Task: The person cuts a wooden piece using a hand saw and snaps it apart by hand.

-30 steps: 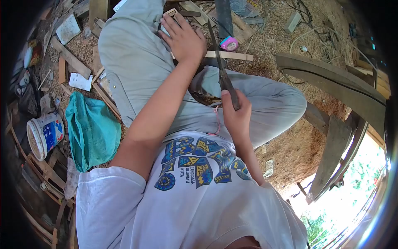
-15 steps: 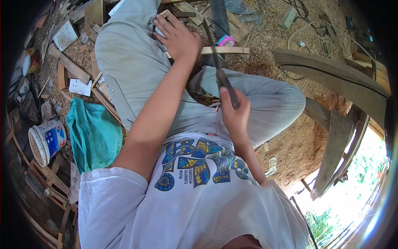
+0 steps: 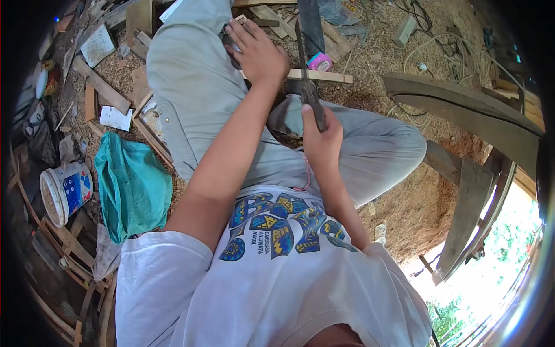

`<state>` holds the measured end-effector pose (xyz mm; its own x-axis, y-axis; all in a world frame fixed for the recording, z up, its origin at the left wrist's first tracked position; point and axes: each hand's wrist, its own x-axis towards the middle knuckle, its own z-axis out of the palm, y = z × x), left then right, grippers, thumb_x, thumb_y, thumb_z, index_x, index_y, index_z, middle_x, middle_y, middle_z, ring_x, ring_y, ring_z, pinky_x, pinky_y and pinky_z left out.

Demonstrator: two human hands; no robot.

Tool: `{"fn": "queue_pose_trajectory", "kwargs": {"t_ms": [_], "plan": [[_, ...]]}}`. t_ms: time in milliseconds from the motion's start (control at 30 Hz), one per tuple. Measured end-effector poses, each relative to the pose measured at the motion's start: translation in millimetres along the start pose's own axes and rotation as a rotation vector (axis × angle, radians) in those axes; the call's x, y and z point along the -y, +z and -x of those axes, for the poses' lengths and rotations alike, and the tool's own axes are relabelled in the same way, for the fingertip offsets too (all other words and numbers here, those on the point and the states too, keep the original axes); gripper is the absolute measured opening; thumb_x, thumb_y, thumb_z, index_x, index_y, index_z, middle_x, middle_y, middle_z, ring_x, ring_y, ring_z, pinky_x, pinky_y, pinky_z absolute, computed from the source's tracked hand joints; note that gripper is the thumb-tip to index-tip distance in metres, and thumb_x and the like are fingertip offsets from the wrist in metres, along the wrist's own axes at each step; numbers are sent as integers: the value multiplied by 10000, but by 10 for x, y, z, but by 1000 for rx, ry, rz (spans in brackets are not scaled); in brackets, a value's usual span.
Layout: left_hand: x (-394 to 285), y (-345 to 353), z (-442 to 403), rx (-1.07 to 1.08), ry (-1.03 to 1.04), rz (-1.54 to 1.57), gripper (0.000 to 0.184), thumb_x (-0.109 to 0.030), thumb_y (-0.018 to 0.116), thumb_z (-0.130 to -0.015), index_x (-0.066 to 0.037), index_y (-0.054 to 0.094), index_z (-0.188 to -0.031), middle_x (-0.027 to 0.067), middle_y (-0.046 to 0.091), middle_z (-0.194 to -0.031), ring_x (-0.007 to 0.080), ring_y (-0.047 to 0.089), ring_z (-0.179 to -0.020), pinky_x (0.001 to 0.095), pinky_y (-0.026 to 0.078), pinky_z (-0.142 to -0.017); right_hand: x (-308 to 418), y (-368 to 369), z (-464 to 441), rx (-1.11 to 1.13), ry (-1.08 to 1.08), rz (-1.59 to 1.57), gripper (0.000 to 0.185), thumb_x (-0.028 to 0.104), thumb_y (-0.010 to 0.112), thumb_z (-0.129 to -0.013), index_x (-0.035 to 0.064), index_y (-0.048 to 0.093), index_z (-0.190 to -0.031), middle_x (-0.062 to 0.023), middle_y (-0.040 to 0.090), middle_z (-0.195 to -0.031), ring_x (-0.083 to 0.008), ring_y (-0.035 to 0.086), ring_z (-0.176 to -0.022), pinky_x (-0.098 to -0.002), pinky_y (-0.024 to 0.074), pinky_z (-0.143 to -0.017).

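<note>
My right hand [image 3: 321,136] grips the handle of a long, dark-bladed knife [image 3: 302,58]. Its blade points away from me, seen nearly edge-on. Farther forward, beside my raised knee, my left hand [image 3: 259,55] has its fingers bent over a small piece of wood [image 3: 240,21], mostly hidden under them. A pale wooden strip [image 3: 329,76] runs out from behind my left wrist and passes behind the knife. Next to the blade lies a pink tape measure [image 3: 319,62].
Sawdust and wood offcuts [image 3: 103,87] cover the ground. At left are a green cloth bag [image 3: 133,191] and a white bucket [image 3: 68,191]. Large curved boards [image 3: 462,107] stand at right, with a pale cable [image 3: 425,43] beyond. A dark plank [image 3: 310,26] lies ahead.
My right hand has moved slightly forward and left, and the knife now stands more upright in view. My left hand stays at the wood while the whole view shifts a little.
</note>
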<state>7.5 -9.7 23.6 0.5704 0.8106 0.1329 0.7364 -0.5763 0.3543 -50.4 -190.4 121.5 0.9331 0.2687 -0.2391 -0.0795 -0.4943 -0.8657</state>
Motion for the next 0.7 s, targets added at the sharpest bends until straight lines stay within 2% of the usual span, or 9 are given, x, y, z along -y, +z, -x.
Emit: {"fn": "queue_pose_trajectory", "kwargs": {"t_ms": [200, 267, 400, 467, 500, 567, 633, 700], "plan": [[-30, 25, 47, 35, 14, 102, 938, -255, 770, -867, 56, 301, -1618, 343, 171, -1700, 505, 201, -1590, 563, 317, -1259, -63, 7, -55, 41, 162, -131, 315, 234, 697, -1026, -15, 621, -849, -27, 502, -626, -96, 432, -619, -346, 399, -565], [-22, 61, 35, 33, 23, 119, 929, -213, 768, -861, 75, 296, -1608, 351, 165, -1696, 518, 215, -1579, 516, 365, -1246, -94, 125, -246, 43, 138, -127, 311, 232, 689, -1032, -14, 622, -855, -23, 514, -629, -92, 437, -620, -341, 401, -565], [-22, 70, 12, 11, 11, 140, 876, -178, 764, -851, 30, 356, -1597, 357, 163, -1692, 530, 224, -1570, 511, 386, -1234, -155, 118, -113, -23, 76, -238, 305, 232, 683, -1048, -5, 626, -865, -10, 533, -627, -79, 440, -611, -326, 393, -553], [-12, 99, 10, 21, 14, 182, 723, -179, 745, -848, -19, 507, -1512, 369, 159, -1689, 538, 213, -1571, 540, 392, -1222, -134, -16, 81, 6, 84, -226, 306, 239, 687, -1049, -2, 628, -869, -11, 534, -628, -78, 441, -608, -322, 391, -552], [-14, 111, 0, 25, 14, 187, 723, -179, 745, -848, -19, 507, -1512, 369, 159, -1689, 538, 213, -1571, 540, 392, -1222, -124, -94, 171, 30, 91, -215, 307, 245, 692, -1050, 2, 631, -873, -13, 535, -630, -78, 443, -606, -318, 390, -551], [-15, 120, -9, 59, 13, 82, 539, -189, 732, -843, -34, 640, -1351, 378, 154, -1687, 547, 191, -1575, 569, 392, -1213, -75, -216, 299, 47, 125, -194, 300, 238, 693, -1050, 4, 632, -872, -14, 541, -638, -81, 447, -603, -318, 388, -552], [-12, 110, -2, 55, 21, 97, 492, -189, 727, -837, -16, 657, -1292, 379, 151, -1688, 549, 177, -1579, 580, 392, -1209, -56, -260, 359, 68, 185, -186, 292, 224, 690, -1046, 1, 630, -868, -16, 543, -643, -76, 451, -614, -311, 381, -553], [-7, 78, -16, 43, 27, 108, 448, -189, 722, -831, 1, 674, -1234, 381, 148, -1689, 551, 164, -1583, 591, 391, -1205, -128, -208, 353, 62, 133, -180, 292, 221, 690, -1044, 1, 626, -864, -17, 540, -640, -80, 449, -617, -315, 382, -555]]}}
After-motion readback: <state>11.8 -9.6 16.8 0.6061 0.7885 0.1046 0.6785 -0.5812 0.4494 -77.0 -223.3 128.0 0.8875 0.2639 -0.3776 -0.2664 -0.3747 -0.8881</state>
